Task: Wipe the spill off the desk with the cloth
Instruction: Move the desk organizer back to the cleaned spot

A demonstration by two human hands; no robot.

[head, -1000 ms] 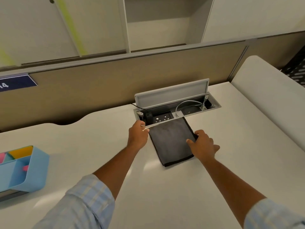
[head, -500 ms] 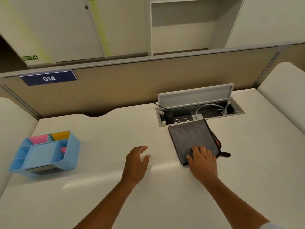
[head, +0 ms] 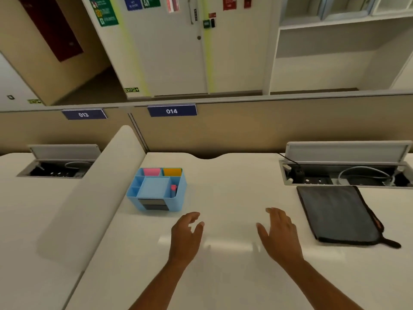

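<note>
Now both hands empty, fingers spread, cloth lying right of them

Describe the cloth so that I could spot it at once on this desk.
Start at the open cable box sunk into the white desk on the right. Directly in front of it lies the cloth, flat and folded. It is the only dark grey thing there, with an orange tag at its right edge.

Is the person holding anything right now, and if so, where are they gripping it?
Nothing. The left hand and right hand are both open and empty; the cloth lies untouched beside them.
</note>
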